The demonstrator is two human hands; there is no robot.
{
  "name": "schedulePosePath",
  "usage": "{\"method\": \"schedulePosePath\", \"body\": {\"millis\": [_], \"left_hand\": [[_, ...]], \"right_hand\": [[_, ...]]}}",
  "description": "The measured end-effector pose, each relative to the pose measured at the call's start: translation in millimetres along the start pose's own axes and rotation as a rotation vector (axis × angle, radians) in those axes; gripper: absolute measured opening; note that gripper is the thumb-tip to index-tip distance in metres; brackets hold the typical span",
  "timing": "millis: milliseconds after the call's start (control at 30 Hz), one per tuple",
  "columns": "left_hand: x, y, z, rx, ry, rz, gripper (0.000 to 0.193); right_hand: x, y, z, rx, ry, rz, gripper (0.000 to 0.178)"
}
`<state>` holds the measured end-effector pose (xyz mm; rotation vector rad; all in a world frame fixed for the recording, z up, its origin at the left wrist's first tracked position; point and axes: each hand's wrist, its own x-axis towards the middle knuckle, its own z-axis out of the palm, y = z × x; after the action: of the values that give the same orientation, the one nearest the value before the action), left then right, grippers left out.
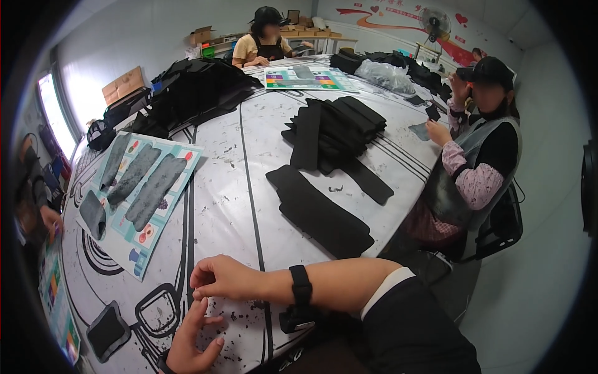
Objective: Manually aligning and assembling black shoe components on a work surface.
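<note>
Above the near part of the table my right hand (227, 277) reaches in from the right, its thumb and fingertips pinched together. Whatever lies in that pinch, if anything, is too small to make out. Just below it is my left hand (192, 343), with thumb and fingers apart and one raised fingertip close to the right fingertips. Small dark scraps (233, 337) litter the table beside both hands. A dark wavy-edged piece (108, 331) lies left of my left hand. Beyond my right forearm rest flat black cut pieces (321, 215).
A patterned board (187, 163) carries several grey-smeared pieces on the left. Stacked black pieces (339, 128) lie mid-table, and a large black heap (193, 87) stands behind. Co-workers sit at the right (479, 149) and far side (265, 43); another person's hand (51, 221) shows at left.
</note>
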<state>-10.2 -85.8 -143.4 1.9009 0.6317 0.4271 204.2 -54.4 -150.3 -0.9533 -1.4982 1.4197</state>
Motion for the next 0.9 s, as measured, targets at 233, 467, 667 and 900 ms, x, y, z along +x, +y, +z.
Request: {"method": "schedulePosePath", "body": {"millis": [233,467,667,900], "left_hand": [[2.9,-1.3,3.3,-0.169,0.039,-0.012,0.081],[-2.4,1.7,2.9,0.023,-0.008,0.014,0.074],[1.6,7.0,1.9,-0.129,0.034,-0.060,0.080],[-0.7,-2.8,0.2,0.069,0.004,0.056,0.073]], "right_hand": [[0.2,6.4,0.9,-0.016,-0.002,-0.001,0.015],[0.4,4.8,0.5,-0.028,-0.014,-0.007,0.015],[1.5,3.5,-0.1,0.048,0.003,-0.036,0.012],[1.8,5.2,0.4,0.012,-0.030,-0.015,0.015]]}}
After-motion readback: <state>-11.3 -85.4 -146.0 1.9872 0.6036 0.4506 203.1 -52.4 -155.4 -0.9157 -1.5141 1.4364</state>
